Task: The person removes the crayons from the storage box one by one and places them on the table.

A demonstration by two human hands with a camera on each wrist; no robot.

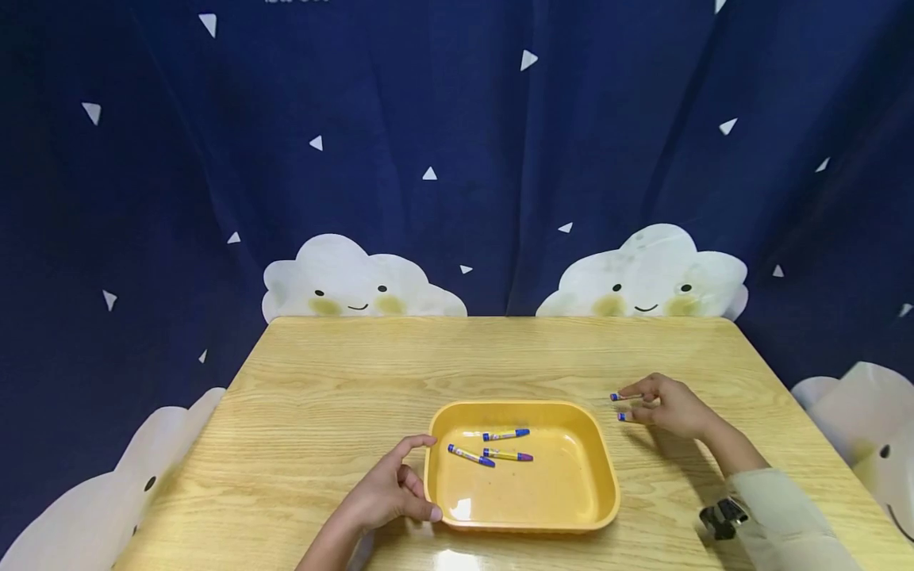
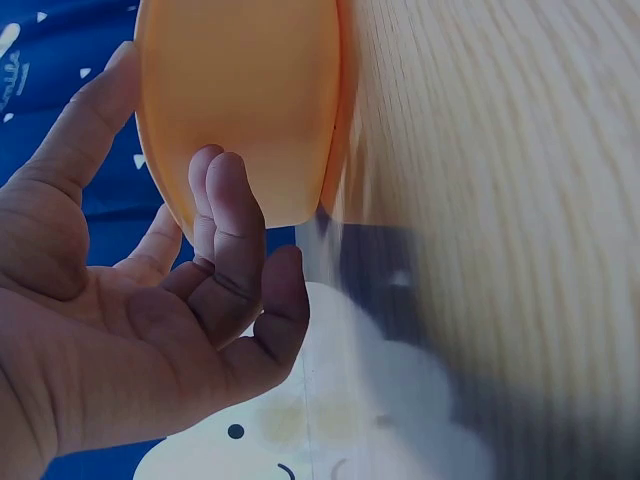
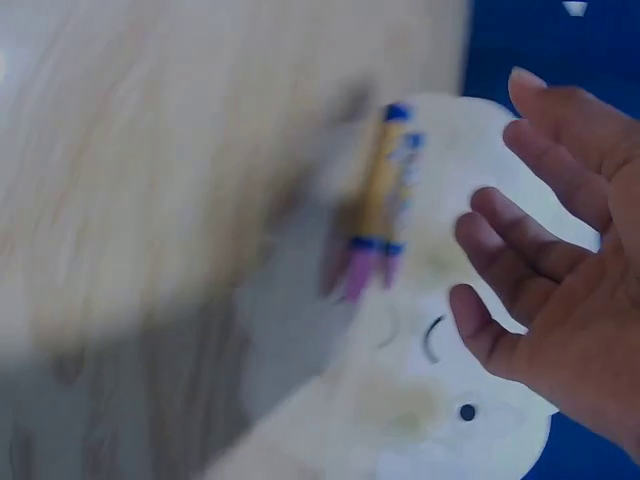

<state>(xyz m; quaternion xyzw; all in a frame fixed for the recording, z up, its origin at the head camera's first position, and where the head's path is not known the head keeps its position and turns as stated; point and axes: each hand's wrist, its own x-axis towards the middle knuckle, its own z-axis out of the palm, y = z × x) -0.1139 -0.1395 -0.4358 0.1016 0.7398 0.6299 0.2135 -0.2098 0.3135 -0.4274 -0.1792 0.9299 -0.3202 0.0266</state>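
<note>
My left hand [image 1: 389, 488] is at the left end of a yellow plastic tray [image 1: 528, 525], its index finger and thumb touching the rim, spread apart. In the left wrist view the other fingers [image 2: 235, 215] bend loosely beside the tray's outer wall [image 2: 240, 90]. Right of the tray, my right hand [image 1: 671, 408] hovers by two crayons, an upper crayon [image 1: 626, 396] and a lower crayon [image 1: 623, 416], partly covered by its fingers. In the right wrist view a blurred yellow crayon [image 3: 380, 185] with a pink tip lies beyond the spread fingers of that hand [image 3: 560, 240].
Inside the tray lie three crayons: an upper one [image 1: 506, 434], a left one [image 1: 471, 455] and a lower one [image 1: 508, 454]. The wooden table [image 1: 343, 373] ends at a dark blue curtain [image 1: 471, 95] printed with clouds. A black device [image 1: 723, 518] sits at the right wrist.
</note>
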